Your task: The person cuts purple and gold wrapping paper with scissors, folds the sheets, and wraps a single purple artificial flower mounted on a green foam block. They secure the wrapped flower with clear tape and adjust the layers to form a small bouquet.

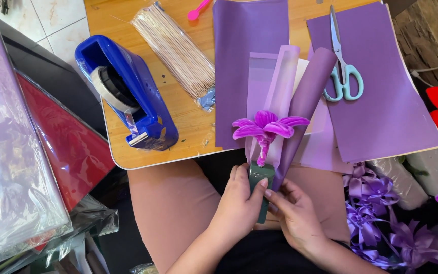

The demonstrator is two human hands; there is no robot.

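Purple artificial flower (267, 127) stands upright at 6 o'clock of table (188, 122), green stem (259, 189) pinched by left hand (242, 203) and right hand (292, 210) together, steadying lilac wrapping sheet (280, 81) rolled behind it. Scissors (344, 66) at 1 o'clock, blue tape dispenser (128, 91) at 9, within reach.

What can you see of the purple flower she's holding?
The purple flower looks artificial: glossy magenta petals spread flat over a fuzzy pink stem that runs down into a dark green block. It stands roughly upright at the table's near edge, backed by curled lilac and purple paper. The left hand and right hand grip the block, not the petals.
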